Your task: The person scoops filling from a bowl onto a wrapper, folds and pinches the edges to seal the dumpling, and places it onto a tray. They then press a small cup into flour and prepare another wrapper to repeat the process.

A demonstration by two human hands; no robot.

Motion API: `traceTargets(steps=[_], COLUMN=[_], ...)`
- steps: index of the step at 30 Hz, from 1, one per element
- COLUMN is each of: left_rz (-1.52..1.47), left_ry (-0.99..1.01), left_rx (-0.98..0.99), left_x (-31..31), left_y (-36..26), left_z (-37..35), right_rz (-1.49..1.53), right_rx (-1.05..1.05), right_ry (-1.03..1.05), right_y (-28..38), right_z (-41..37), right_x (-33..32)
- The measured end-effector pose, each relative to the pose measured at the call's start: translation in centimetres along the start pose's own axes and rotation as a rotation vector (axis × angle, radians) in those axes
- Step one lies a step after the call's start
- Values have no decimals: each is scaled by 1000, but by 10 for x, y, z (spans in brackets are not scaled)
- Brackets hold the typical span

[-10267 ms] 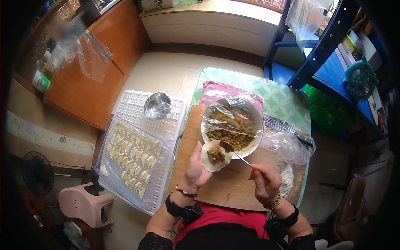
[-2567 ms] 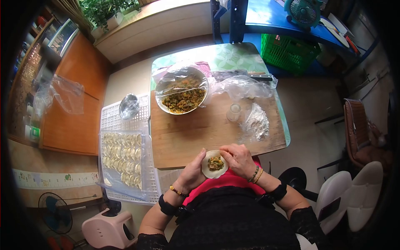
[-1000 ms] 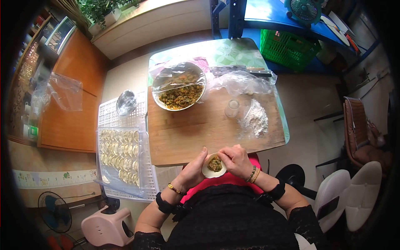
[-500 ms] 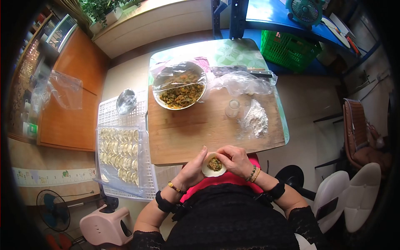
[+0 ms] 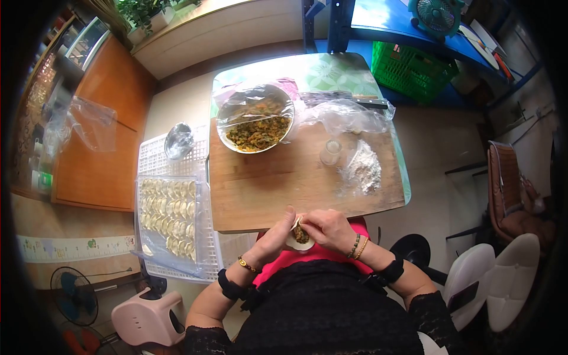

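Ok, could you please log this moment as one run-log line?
left hand: cradles round white filled dumpling wrapper | right hand: pinches its edge | round steel filling bowl: on wooden board

Home kitchen corner used for dumpling making: wooden board (image 5: 278,183) on a small table (image 5: 331,71), bowl of filling (image 5: 255,125), flour heap (image 5: 362,167), tray of finished dumplings (image 5: 167,216), wooden cabinet (image 5: 97,154), blue shelving (image 5: 378,18), plastic stool (image 5: 148,313).
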State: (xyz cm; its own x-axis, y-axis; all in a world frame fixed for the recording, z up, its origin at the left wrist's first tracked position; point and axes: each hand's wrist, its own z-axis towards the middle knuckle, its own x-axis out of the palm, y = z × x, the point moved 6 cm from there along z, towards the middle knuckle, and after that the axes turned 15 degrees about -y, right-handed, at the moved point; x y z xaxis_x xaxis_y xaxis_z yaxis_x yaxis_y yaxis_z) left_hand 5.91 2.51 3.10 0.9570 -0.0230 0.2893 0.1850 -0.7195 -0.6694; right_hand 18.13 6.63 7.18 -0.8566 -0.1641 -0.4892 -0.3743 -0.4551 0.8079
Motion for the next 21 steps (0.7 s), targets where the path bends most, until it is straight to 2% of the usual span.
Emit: traceTargets(steps=[3, 5, 10, 12, 14, 15, 19, 21], left_rz=[110, 153, 336, -1, -103, -204, -241, -199], left_ry=[-14, -15, 47, 77, 54, 32, 92, 89], left_rx=[10, 38, 24, 34, -17, -68, -54, -49], left_x=[-3, 1, -7, -1, -1, -3, 0, -2], left_y=[-2, -11, -3, -8, -12, -12, -9, -6], left_z=[0, -5, 0, -1, -3, -3, -2, -2], right_rz=[-63, -31, -9, -14, 192, 209, 212, 193], right_rx=[-41, 97, 18, -9, 371, 406, 443, 319], right_ry=[50, -20, -6, -6, -10, -6, 10, -35], right_y=[3, 1, -2, 1, -9, -9, -9, -7], right_z=[-1, 1, 1, 1, -1, 0, 0, 0], right_x=[2, -2, -3, -4, -4, -5, -3, -2])
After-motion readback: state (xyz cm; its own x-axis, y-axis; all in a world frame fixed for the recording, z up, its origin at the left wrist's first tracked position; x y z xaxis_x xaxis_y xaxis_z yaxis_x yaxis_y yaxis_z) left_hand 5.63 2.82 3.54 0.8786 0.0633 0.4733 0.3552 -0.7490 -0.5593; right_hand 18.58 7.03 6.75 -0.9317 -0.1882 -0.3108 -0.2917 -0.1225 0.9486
